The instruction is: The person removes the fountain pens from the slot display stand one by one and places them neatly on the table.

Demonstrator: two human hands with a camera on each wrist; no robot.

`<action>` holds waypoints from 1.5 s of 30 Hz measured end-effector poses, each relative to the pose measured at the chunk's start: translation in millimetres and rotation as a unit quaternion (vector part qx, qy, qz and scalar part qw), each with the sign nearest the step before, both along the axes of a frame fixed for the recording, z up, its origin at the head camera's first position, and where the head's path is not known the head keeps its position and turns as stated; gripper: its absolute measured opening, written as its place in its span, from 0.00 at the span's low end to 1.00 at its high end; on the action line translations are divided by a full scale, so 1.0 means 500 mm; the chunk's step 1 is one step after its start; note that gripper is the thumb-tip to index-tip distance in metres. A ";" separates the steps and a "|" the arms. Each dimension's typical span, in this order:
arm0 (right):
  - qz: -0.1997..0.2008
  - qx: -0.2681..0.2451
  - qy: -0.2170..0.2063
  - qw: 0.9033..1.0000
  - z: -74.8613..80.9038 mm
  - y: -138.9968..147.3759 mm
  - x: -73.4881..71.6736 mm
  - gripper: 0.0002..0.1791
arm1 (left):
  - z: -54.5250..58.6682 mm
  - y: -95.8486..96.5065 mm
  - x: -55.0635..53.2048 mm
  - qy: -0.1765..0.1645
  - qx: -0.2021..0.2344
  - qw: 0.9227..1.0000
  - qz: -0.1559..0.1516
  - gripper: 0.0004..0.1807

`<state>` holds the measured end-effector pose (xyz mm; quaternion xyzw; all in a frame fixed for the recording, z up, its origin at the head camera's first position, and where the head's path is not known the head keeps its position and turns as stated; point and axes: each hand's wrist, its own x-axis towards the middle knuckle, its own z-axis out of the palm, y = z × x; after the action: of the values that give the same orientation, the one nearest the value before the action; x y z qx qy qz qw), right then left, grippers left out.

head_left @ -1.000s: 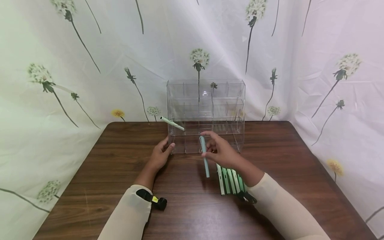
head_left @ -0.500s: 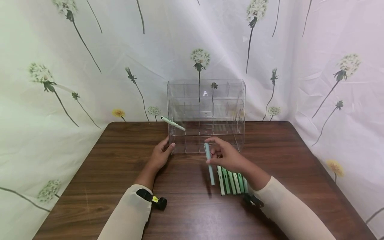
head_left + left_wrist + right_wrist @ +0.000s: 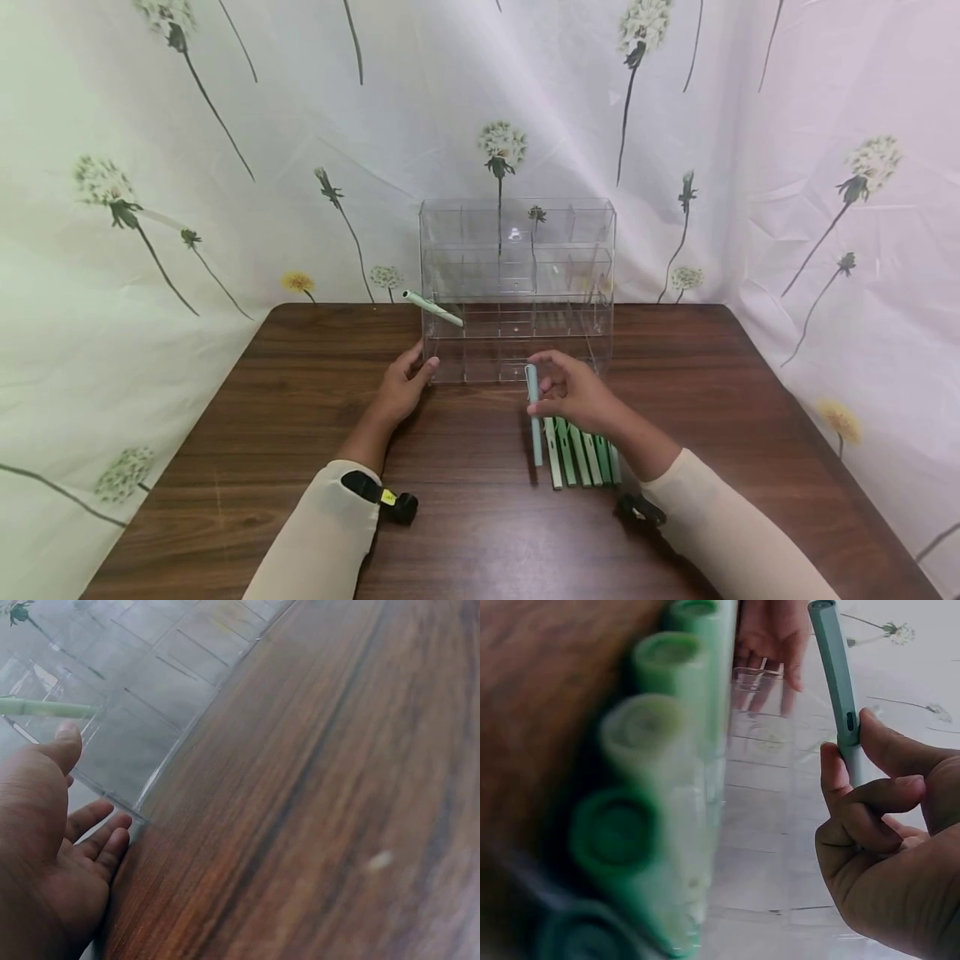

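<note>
My right hand (image 3: 573, 392) pinches a pale blue-green pen (image 3: 535, 437) between thumb and fingers. The pen hangs nearly upright in front of a clear plastic organizer (image 3: 480, 358) with stepped compartments. In the right wrist view, the same pen (image 3: 835, 675) shows its small barrel window. At the organizer's left side, my left hand (image 3: 401, 390) rests against its lower front corner, thumb toward the front and fingers along the side. A light green pen (image 3: 433, 308) leans in a left compartment, its end sticking out past the wall. Several green pens (image 3: 577, 454) lie side by side beneath my right wrist.
The organizer stands near the back of a dark wood table (image 3: 300, 400). Behind it hangs a white curtain (image 3: 390, 125) with printed dandelions. Black wrist cameras are strapped over both cream sleeves (image 3: 322, 533).
My right hand has moved right and toward me with the blue-green pen, drawing it away from the organizer's front toward the row of pens. My left hand has stayed in place.
</note>
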<state>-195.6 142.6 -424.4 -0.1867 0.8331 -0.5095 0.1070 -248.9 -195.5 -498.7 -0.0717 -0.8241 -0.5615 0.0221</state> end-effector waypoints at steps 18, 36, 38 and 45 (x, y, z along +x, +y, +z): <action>0.008 -0.005 -0.062 0.998 -0.043 0.008 -0.011 0.42 | 0.001 0.001 0.000 -0.002 0.002 1.000 0.000 0.37; 0.004 0.042 -0.035 0.998 -0.061 0.005 -0.012 0.38 | 0.002 0.001 0.002 -0.009 0.003 1.000 0.001 0.37; -0.002 0.049 -0.031 0.998 -0.062 0.004 -0.011 0.36 | 0.001 0.001 0.001 -0.008 0.002 1.000 0.000 0.37; 0.005 0.046 -0.028 0.999 -0.064 0.003 -0.012 0.35 | 0.001 0.002 0.000 -0.002 0.003 1.000 -0.002 0.37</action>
<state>-201.7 144.0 -456.2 -0.1716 0.8515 -0.4747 0.1416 -248.7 -194.5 -498.1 -0.0723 -0.8221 -0.5644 0.0195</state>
